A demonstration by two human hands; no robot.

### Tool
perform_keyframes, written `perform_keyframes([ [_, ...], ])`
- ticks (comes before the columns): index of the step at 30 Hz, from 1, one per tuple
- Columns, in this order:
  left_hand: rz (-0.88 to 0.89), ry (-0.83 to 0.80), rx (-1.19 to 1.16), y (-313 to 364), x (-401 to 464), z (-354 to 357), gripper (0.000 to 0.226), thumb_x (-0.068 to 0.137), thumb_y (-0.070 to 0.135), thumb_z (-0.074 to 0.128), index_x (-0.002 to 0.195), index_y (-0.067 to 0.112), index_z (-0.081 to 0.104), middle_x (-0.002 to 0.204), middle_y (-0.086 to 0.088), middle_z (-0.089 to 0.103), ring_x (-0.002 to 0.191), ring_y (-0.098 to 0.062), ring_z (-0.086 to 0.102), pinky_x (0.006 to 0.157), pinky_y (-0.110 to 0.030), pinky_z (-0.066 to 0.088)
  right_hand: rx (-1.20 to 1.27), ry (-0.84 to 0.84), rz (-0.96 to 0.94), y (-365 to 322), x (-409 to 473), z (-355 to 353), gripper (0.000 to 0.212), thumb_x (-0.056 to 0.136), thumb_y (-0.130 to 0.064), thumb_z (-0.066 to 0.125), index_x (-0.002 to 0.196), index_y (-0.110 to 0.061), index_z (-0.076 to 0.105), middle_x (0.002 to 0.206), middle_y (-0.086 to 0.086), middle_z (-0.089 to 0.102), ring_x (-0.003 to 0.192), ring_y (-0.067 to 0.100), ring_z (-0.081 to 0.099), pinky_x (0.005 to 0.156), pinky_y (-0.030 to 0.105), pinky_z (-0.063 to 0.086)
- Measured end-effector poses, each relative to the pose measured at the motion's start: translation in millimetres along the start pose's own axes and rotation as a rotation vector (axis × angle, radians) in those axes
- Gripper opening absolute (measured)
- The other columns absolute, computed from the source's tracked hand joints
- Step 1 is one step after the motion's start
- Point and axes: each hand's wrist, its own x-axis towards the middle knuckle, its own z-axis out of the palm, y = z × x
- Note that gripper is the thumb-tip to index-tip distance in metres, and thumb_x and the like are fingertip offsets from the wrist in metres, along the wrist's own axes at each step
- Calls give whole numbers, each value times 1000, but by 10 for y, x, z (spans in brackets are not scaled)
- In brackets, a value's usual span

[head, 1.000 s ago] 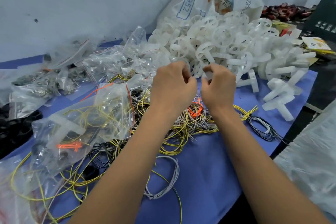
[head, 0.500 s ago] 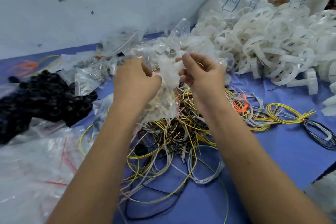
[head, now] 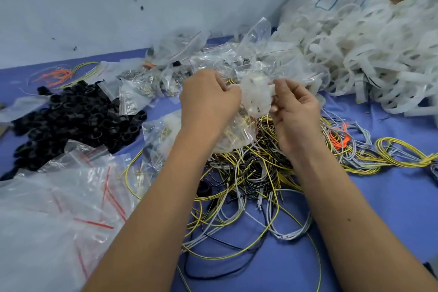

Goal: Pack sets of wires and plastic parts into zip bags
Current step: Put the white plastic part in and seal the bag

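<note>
Left hand and right hand both pinch the zip bag; likely spreading its mouth. Wires lie just below that grip, ready for loading.

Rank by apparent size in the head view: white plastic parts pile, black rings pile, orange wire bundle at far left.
1. white plastic parts pile, though cut off by the frame edge
2. black rings pile
3. orange wire bundle, clearly smallest; it lies farther back, which shrinks it somewhat.
</note>
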Motion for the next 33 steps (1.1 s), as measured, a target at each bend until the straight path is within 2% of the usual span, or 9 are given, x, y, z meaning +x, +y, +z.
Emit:
perform_keyframes([
  [4, -3, 45, -78, 14, 50, -94, 18, 86, 22, 63, 70, 15, 64, 66, 0, 66, 67, -20, 68, 58, -27, 49, -198, -191, -26, 85, -59, 30, 6, 91, -5, 73, 91, -7, 68, 76, 4, 68, 67, 18, 67, 62, 23, 55],
  [11, 33, 132, -84, -55, 114, -233, 10, 84, 20, 63, 76, 14, 66, 68, 4, 63, 70, -15, 63, 65, -28, 50, -621, -285, -149, 113, -74, 6, 10, 83, -4, 83, 89, -4, 75, 76, 9, 76, 65, 17, 71, 61, 25, 57],
  [15, 93, 62, -78, 42, 60, -183, 10, 81, 22, 67, 72, 16, 65, 67, 5, 63, 67, -11, 61, 60, -24, 45, -590, -482, -102, 116, -166, 96, 17, 83, 3, 80, 96, -4, 72, 84, 15, 77, 73, 19, 72, 69, 39, 60],
  [21, 250, -8, 5, 213, -126, -4, 9, 77, 22, 68, 75, 13, 67, 79, -2, 68, 85, -23, 63, 77, -33, 49, -716, -586, -113, 65, -226, 128, 34, 70, 10, 64, 63, -23, 65, 57, -11, 66, 53, -3, 58, 50, 12, 43],
  [25, 226, -3, -17, 170, -102, 20, 11, 80, 23, 69, 78, 13, 66, 83, -1, 67, 88, -22, 61, 77, -33, 47, -844, -768, -114, 94, -290, 167, 7, 85, -13, 65, 87, -20, 65, 79, -6, 68, 78, 3, 58, 67, 23, 50],
  [27, 205, -15, -37, 146, -91, 20, 11, 81, 23, 69, 76, 15, 64, 81, 3, 64, 89, -20, 59, 73, -30, 42, -929, -846, -112, 139, -304, 176, 7, 92, -9, 63, 95, -3, 66, 81, 10, 65, 78, 17, 59, 73, 37, 50],
  [29, 206, -32, -53, 130, -100, 24, 10, 80, 23, 70, 76, 15, 65, 80, 4, 64, 88, -19, 59, 71, -27, 41, -961, -872, -124, 166, -336, 220, 13, 94, 4, 58, 96, -6, 66, 77, 0, 59, 78, 4, 59, 77, 30, 48],
  [31, 215, -51, -75, 112, -103, 27, 10, 79, 22, 71, 76, 14, 66, 77, 4, 65, 82, -18, 61, 72, -29, 46, -956, -884, -211, 205, -375, 276, 26, 89, 0, 57, 92, -25, 61, 82, -12, 58, 84, -13, 59, 78, 8, 46],
  [33, 215, -70, -122, 91, -90, 6, 15, 80, 23, 74, 72, 16, 64, 70, 7, 62, 72, -13, 60, 69, -29, 50, -1035, -818, -193, 250, -355, 289, 13, 90, -2, 58, 92, -11, 68, 84, 7, 68, 84, -5, 58, 79, 21, 54],
])
